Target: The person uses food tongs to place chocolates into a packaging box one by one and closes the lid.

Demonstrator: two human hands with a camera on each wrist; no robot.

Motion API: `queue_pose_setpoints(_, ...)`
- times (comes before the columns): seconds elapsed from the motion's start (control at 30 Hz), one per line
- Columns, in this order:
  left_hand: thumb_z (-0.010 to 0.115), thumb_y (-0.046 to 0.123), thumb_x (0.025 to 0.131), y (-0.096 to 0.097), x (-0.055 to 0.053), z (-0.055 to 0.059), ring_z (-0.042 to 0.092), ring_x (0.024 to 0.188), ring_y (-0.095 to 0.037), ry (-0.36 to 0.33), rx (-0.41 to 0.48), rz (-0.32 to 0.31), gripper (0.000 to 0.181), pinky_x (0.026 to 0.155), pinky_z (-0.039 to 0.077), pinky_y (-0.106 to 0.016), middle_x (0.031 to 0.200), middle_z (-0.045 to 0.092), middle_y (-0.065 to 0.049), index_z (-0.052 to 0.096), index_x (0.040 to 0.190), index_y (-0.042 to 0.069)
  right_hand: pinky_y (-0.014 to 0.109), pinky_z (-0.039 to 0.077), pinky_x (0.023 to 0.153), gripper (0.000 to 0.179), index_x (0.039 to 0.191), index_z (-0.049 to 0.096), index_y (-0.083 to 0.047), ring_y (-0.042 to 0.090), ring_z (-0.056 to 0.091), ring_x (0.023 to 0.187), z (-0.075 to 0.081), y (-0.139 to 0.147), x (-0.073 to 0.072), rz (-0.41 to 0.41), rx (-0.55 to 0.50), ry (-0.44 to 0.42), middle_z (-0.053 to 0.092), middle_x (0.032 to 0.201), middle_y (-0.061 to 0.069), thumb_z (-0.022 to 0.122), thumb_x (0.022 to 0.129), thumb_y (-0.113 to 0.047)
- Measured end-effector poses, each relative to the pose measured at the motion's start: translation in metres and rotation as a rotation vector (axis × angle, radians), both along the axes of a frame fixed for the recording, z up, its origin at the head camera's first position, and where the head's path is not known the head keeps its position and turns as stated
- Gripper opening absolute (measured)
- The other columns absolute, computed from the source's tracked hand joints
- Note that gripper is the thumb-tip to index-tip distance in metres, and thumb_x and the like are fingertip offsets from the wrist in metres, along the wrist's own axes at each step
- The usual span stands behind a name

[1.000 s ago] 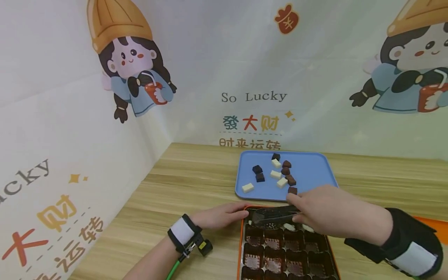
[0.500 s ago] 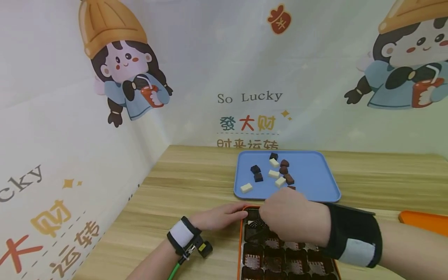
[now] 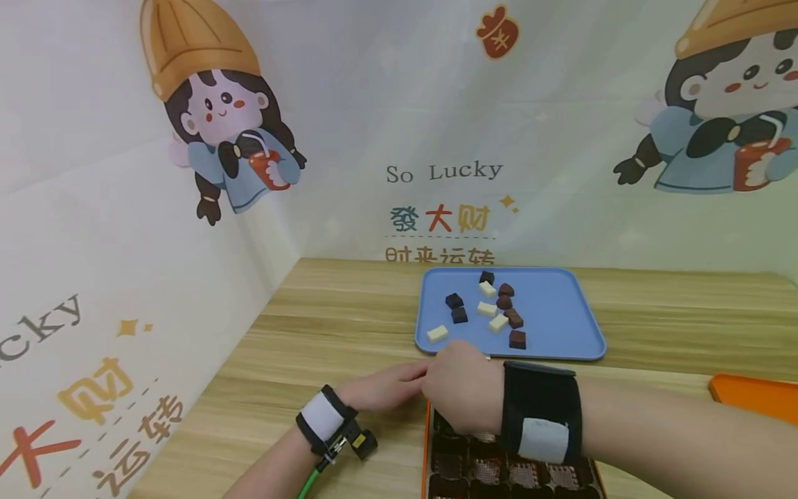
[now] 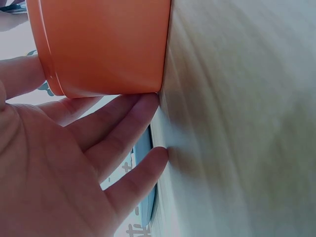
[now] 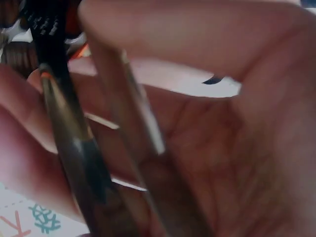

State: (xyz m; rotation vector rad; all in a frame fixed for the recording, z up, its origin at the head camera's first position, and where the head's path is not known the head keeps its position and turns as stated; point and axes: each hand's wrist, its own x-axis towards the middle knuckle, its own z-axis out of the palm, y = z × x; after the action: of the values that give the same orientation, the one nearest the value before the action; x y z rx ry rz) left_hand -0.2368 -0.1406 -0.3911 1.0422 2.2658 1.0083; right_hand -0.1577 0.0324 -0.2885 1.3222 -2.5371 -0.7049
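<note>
My right hand (image 3: 464,388) is over the back left corner of the orange box (image 4: 103,49), hiding that part in the head view. In the right wrist view it grips metal tongs (image 5: 74,133) with dark perforated tips; their ends are cut off by the frame, so I cannot tell what they hold. Inside the box sits a dark brown insert (image 3: 524,475) with square compartments. My left hand (image 3: 386,388) touches the box at its back left corner. In the left wrist view its fingers lie nearly straight along the wall, thumb near the rim.
Behind the box a blue tray (image 3: 561,305) carries several small chocolates: white ones (image 3: 438,334), dark ones (image 3: 454,301) and brown ones (image 3: 517,339). An orange flat piece (image 3: 754,396) lies at the right on the wooden table (image 3: 349,305). A printed cloth hangs behind.
My right hand has moved left across the box with the tongs, to its back left corner beside my left hand. My left hand has stayed at the corner.
</note>
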Motion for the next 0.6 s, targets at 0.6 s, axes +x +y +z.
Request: queue_pose_setpoints(0.6,0.033,0.034,0.107,0.003,0.003,0.004,0.032,0.137,-0.014,-0.014,-0.054,0.064,0.048,0.112,0.028,-0.031,0.150,0.039,-0.004,0.037,0.150,0.013,0.029,0.028,0.050,0.034,0.060,0.050,-0.021,0.011,0.035,0.049,0.045,0.037,-0.006,-0.200,-0.157,-0.335,0.038,0.055,-0.006,0.076,0.081,-0.020)
